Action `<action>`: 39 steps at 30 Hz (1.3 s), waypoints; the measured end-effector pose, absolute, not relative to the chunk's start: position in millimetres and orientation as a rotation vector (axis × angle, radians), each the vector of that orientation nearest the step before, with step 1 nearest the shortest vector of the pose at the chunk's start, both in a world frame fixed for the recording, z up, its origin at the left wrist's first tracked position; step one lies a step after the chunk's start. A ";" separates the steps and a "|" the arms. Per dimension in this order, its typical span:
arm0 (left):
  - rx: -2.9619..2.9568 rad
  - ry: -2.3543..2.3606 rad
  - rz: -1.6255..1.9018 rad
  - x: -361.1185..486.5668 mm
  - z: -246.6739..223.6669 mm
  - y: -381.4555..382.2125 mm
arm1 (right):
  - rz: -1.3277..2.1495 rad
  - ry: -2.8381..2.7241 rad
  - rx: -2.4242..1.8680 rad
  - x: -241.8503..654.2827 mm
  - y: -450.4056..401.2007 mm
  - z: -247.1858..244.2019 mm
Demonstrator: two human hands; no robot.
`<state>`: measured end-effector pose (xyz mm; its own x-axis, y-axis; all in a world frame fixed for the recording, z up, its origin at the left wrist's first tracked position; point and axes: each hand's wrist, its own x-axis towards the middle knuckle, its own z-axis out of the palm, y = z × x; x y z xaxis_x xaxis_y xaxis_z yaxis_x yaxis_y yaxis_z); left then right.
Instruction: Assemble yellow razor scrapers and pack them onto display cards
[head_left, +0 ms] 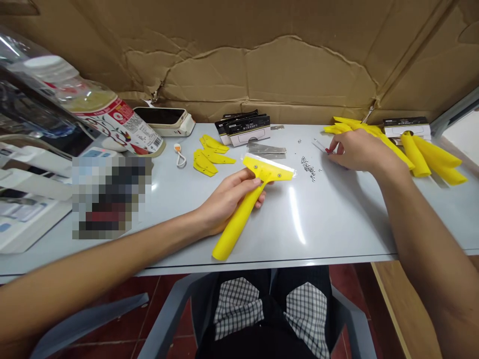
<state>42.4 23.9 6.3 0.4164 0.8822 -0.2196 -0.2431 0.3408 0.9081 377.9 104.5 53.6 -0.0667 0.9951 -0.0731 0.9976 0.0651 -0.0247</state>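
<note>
A yellow scraper [239,219] with a wide head and a blade edge is gripped in my left hand [232,199], its handle slanting down toward the table's front edge. Two screws show in the scraper's head. My right hand [352,149] is closed on a thin screwdriver [321,145] with a red part, at the right above the table. Between the hands lies a pile of small screws [309,168]. Yellow plates [209,157] lie left of the scraper head. Behind it are metal blades [266,149]. Yellow handles [421,154] are heaped beyond my right hand.
Black and white boxes [245,128] stand at the back, with another box [407,127] at the right. A bottle [116,119], a phone-like device [164,120], a short white cable [180,155] and white equipment [33,199] occupy the left. Cardboard [269,70] lines the back.
</note>
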 end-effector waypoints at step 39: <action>0.961 0.724 1.045 47.4 6.1 29.2 | -1.495 2.839 1.763 241.1 15.1 27.1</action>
<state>47.4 29.2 6.1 0.3493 0.9357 -0.0498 -0.3752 0.1884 0.9076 241.1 15.1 27.1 -0.4346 0.9004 0.0174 0.4949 0.2550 -0.8307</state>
